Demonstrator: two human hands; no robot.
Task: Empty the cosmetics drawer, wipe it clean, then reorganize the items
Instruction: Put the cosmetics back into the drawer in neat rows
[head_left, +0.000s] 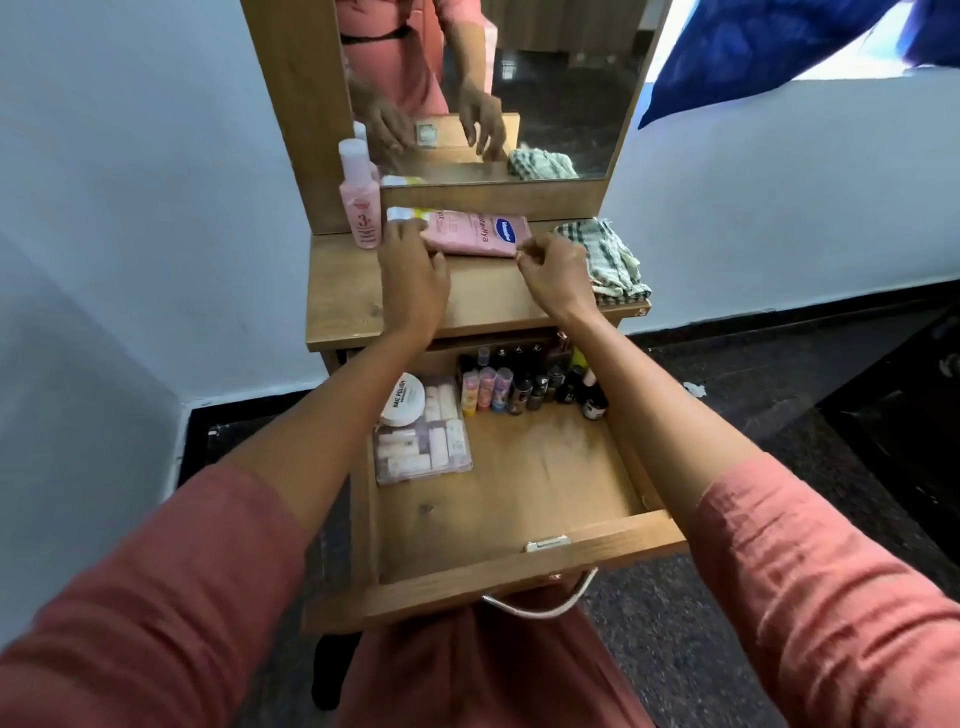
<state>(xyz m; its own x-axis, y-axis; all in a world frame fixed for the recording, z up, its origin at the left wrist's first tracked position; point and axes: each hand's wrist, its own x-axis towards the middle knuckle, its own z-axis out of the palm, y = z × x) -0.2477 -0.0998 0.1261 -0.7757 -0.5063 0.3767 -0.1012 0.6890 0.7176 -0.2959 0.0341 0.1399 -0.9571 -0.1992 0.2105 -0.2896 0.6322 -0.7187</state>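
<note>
Both of your hands are up on the tabletop (493, 296) above the open drawer (545, 467), at either end of a pink Vaseline lotion tube (480, 234) that lies on its side. Your left hand (413, 270) rests its loosely spread fingers over the cap end. Your right hand (556, 278) is curled with its fingertips at the crimped end, and I can't tell whether they actually pinch it. Lying flat, the tube cannot topple, which is likely why it sits that way, while the pink bottle (359, 213) stands upright just beyond its cap end. The checked cloth (602, 257) is bunched on the tabletop above the drawer's right side, close to hand for wiping. The drawer is not yet emptied: nail polish bottles (519, 387) line its back, and a clear pouch (421, 447) with a nail polish remover tub (402, 402) on it sits along its left side.
</note>
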